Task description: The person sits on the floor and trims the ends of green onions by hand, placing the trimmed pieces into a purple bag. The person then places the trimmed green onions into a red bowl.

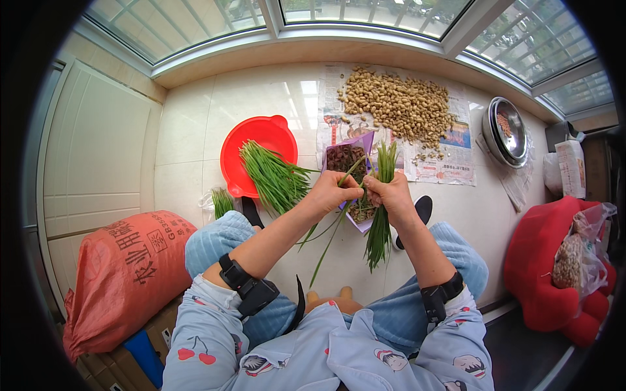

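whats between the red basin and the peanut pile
Tile floor, then the edge of the newspaper under the peanut pile, in the head view.

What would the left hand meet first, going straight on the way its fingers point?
Probably the right hand, holding greens; the left hand is so close that contact is unclear.
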Demonstrator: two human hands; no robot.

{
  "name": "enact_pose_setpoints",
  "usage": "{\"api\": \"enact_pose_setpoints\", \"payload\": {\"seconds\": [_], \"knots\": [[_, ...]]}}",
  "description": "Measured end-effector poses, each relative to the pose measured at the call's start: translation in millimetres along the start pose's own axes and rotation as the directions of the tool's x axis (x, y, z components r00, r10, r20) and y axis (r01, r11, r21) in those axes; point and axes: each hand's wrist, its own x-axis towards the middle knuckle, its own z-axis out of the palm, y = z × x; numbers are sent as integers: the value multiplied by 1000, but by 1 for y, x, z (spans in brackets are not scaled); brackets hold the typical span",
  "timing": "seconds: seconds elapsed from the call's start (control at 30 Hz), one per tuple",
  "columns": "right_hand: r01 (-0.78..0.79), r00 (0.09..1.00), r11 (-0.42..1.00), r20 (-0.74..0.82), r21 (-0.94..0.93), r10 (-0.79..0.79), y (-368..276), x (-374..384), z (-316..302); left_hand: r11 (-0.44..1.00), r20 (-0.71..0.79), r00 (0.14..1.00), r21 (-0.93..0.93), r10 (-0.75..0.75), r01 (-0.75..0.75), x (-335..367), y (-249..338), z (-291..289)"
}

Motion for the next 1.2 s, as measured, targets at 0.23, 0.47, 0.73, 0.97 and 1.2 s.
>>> {"api": "enact_pose_setpoints", "payload": {"seconds": [0.23,0.47,0.73,0.97,1.2], "knots": [[52,996,996,-71,70,-47,-3,1,-5,999,-55,998,42,-5,7,-2,2,2],[65,992,998,-103,-25,-67,-13,-1,-5,998,-57,996,-15,-65,64,-6,10,0],[62,998,989,1,-136,-63,-4,-4,3,998,-35,999,54,-26,28,0,-1,2],[67,997,995,-35,-76,-69,-1,2,-6,997,-6,997,-28,-78,78,-4,6,1],[91,972,992,-211,-83,-107,-8,6,-11,979,33,990,-147,-140,143,-7,12,-1]]}}
